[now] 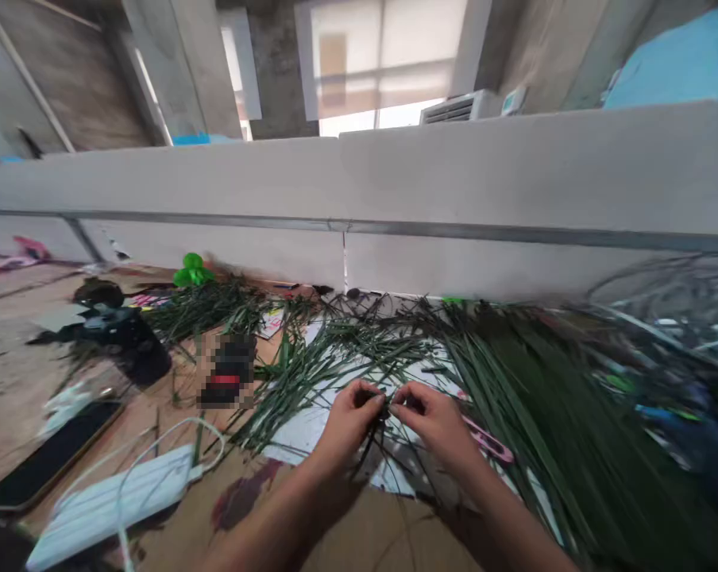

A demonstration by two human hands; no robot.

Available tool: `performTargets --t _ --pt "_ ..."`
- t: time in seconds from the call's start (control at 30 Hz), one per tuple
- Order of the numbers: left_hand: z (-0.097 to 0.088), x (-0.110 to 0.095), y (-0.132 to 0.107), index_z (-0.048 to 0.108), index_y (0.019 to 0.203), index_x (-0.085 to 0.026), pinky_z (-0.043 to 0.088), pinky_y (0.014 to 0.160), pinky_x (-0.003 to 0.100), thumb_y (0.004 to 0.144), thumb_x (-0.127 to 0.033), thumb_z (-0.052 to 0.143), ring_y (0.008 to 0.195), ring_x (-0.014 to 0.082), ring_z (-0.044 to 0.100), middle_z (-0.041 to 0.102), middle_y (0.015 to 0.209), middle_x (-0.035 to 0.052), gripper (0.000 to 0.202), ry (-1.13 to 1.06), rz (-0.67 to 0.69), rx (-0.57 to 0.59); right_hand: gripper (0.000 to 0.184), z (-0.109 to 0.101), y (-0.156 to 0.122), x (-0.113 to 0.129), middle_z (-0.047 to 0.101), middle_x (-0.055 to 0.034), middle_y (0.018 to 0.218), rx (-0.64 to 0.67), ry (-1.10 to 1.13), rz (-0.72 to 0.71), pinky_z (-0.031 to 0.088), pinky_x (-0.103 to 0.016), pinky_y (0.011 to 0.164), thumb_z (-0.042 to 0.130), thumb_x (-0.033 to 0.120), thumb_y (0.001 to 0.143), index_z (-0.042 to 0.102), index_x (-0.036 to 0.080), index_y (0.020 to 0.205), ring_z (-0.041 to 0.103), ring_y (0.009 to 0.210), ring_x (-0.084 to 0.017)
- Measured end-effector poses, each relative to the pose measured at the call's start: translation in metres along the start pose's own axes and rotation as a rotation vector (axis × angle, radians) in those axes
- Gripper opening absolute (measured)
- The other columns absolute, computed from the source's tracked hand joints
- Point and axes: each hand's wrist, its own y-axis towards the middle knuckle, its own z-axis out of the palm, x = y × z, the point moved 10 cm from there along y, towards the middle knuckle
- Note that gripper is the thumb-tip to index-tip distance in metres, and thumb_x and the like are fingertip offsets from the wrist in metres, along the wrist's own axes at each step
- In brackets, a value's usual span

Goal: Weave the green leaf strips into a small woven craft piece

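At the far left of the **wooden tabletop (13, 381)**, note the **smartphone (50, 454)**, lying dark face up near the front edge. To its right lies a **white power bank (109, 504)** with a **white cable (168, 433)** looped over and beyond it. Behind these sit a **black camera-like device (112, 338)** and a **small dark object (226, 369)**, pixelated and not identifiable. A **green plastic item (192, 272)** stands farther back, against the base of the **grey partition (335, 187)**.

At centre, a **sheet of white paper (303, 433)** lies under scattered **narrow green leaf strips (311, 373)**. Your **left hand (347, 421)** is above the sheet, with its **fingertips (368, 400)** pinched narrowly on a few thin, dark strands of leaf. Your **right hand (436, 421)** faces it in a matching narrow pinch, with its **fingertips (398, 403)** almost touching those of the left hand. The held **strands (383, 409)** are at the meeting point of both hands, just above the sheet; their exact number cannot be determined.

To the right of your right hand, a **pink-handled utility knife (490, 439)** lies on the paper, beside a **dense bundle of long green leaves (550, 413)** that fans toward the right edge.
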Motion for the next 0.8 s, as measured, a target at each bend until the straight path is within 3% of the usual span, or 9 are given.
performTargets --t 0.17,0.27,0.37,0.5,0.57,0.67,0.8 --pt "0.004 0.008 0.001 0.062 0.076 -0.018 0.041 0.067 0.026 0.065 -0.040 0.085 0.069 0.0150 0.055 0.062 0.071 0.0007 0.033 -0.052 -0.017 0.069 0.016 -0.005 0.000 -0.001 0.050 0.0046 0.059 -0.042 -0.007 0.027 0.030 -0.027 0.057 0.064 0.036 0.076 0.061 0.021 0.072 0.044 0.059 -0.015" --pt "0.005 0.010 0.000 0.062 0.075 -0.017 0.041 0.066 0.025 0.064 -0.039 0.086 0.067 0.0147 0.056 0.062 0.070 0.0004 0.034 -0.070 -0.051 0.086 0.015 -0.002 0.001 -0.004 0.053 0.0034 0.062 -0.042 0.062 0.019 0.034 -0.028 0.059 0.066 0.035 0.076 0.062 0.021 0.073 0.048 0.061 -0.017" --pt "0.002 0.009 0.000 0.063 0.075 -0.017 0.041 0.064 0.025 0.062 -0.038 0.087 0.065 0.0137 0.056 0.062 0.068 -0.0004 0.034 -0.102 -0.069 0.048 0.012 -0.004 0.002 0.000 0.062 -0.0005 0.076 -0.069 0.093 -0.031 0.039 -0.029 0.063 0.067 0.033 0.077 0.065 0.021 0.080 0.052 0.067 -0.018" --pt "-0.003 0.010 0.001 0.062 0.076 -0.018 0.042 0.064 0.026 0.056 -0.040 0.090 0.065 0.0145 0.058 0.061 0.068 -0.0011 0.040 -0.170 -0.099 -0.040 0.012 -0.019 -0.003 0.016 0.064 -0.0052 0.102 -0.214 -0.031 -0.132 0.039 -0.028 0.059 0.067 0.028 0.079 0.067 0.021 0.089 0.051 0.065 -0.016" --pt "-0.007 0.009 0.001 0.063 0.075 -0.017 0.041 0.063 0.025 0.054 -0.039 0.091 0.064 0.0134 0.057 0.060 0.068 -0.0016 0.041 -0.168 -0.091 -0.088 0.007 -0.019 -0.007 0.025 0.063 -0.0053 0.098 -0.231 -0.093 -0.180 0.041 -0.029 0.064 0.066 0.028 0.082 0.064 0.021 0.081 0.055 0.074 -0.019" --pt "-0.013 0.007 0.001 0.064 0.075 -0.017 0.038 0.060 0.022 0.056 -0.034 0.089 0.062 0.0108 0.052 0.059 0.068 -0.0018 0.035 -0.133 -0.068 -0.146 0.014 -0.007 -0.012 0.031 0.060 -0.0042 0.088 -0.175 -0.189 -0.199 0.045 -0.033 0.075 0.066 0.029 0.084 0.062 0.022 0.073 0.059 0.084 -0.022" --pt "-0.011 0.011 -0.001 0.063 0.076 -0.018 0.037 0.058 0.021 0.060 -0.029 0.085 0.062 0.0107 0.052 0.059 0.070 -0.0016 0.030 -0.156 -0.095 -0.137 0.008 0.002 -0.018 0.033 0.061 -0.0089 0.112 -0.192 -0.309 -0.209 0.045 -0.038 0.087 0.065 0.026 0.085 0.067 0.022 0.078 0.062 0.095 -0.025"
